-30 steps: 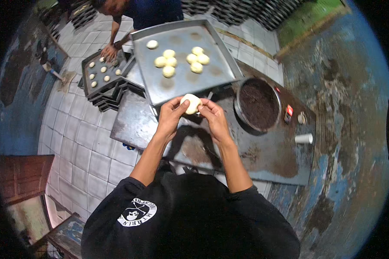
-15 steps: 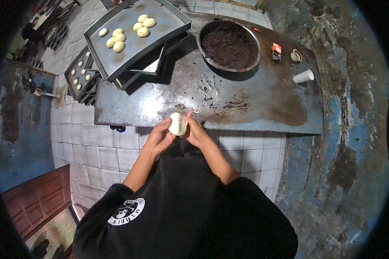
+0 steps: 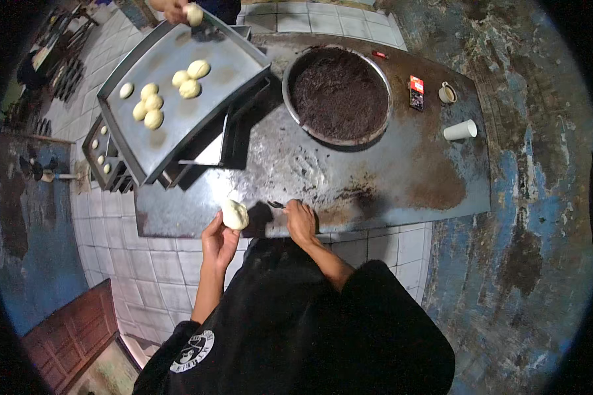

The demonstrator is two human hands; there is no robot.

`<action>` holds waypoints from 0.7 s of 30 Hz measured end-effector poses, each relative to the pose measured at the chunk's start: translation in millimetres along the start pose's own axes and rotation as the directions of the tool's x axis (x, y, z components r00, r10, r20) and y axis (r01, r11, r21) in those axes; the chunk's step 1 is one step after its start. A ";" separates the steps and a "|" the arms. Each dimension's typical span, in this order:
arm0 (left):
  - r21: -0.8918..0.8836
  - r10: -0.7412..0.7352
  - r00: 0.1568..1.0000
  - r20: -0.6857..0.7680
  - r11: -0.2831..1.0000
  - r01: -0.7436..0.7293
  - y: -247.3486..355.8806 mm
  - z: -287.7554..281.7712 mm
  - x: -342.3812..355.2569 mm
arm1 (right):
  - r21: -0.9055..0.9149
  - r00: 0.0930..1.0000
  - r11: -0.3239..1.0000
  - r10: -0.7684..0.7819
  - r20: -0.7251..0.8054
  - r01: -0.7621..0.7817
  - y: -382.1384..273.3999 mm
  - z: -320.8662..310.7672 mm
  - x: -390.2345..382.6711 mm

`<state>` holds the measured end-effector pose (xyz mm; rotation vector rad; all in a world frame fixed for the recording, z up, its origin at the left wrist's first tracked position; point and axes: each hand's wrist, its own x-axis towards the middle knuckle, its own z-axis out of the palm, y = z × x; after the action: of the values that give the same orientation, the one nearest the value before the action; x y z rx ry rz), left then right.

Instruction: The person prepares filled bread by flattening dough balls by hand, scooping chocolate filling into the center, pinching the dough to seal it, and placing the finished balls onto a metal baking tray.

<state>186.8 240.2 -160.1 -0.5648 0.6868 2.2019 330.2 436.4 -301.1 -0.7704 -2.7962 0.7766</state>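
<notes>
A pale dough ball rests on the fingers of my left hand, held up by the table's near edge; its surface looks uneven. My right hand is down on the table to the right of it, fingers closed on the end of a small spoon-like tool. The tool's tip points left, and the fingers hide the rest of it. Beyond my hands stands a wide metal basin full of dark, crumbly filling.
A metal tray with several dough balls sits atop stacked trays at left. Another person's hand holds a dough ball over its far edge. A red-and-black pack, a cup and a white cup occupy the table's right side.
My hands have parted: the left keeps the dough ball and moved left, the right let go and took the spoon-like tool from the table. Another person's hand has lifted a ball off the tray.
</notes>
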 end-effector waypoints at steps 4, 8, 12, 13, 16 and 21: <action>-0.025 -0.042 0.999 -0.034 0.999 0.041 7.2 17.8 39.5 | 0.519 0.950 0.832 0.293 -0.113 -0.195 -23.1 -109.9 69.4; -0.001 -0.081 0.996 -0.030 0.997 0.081 10.9 41.9 84.7 | 0.257 0.952 0.962 -0.005 -0.305 0.087 18.0 -164.8 174.2; 0.004 -0.104 0.993 -0.059 0.995 0.105 11.1 68.8 120.4 | -0.111 1.000 0.994 -0.021 0.000 0.021 43.1 -155.1 273.3; 0.004 -0.111 0.991 -0.074 0.994 0.111 10.9 70.4 126.8 | -0.292 0.988 0.956 0.057 0.142 -0.013 42.8 -146.9 290.4; 0.021 -0.117 0.990 -0.083 0.993 0.119 10.8 84.2 143.4 | -0.336 0.981 0.937 -0.035 0.191 0.099 55.2 -116.8 313.0; -0.032 -0.136 0.990 -0.040 0.990 0.134 7.3 111.5 155.9 | -0.129 0.984 0.992 0.035 0.174 -0.012 81.4 -97.1 301.6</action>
<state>64.2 387.7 -163.7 -0.6552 0.6212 2.0818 132.2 693.7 -260.7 -0.7927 -3.0249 0.7084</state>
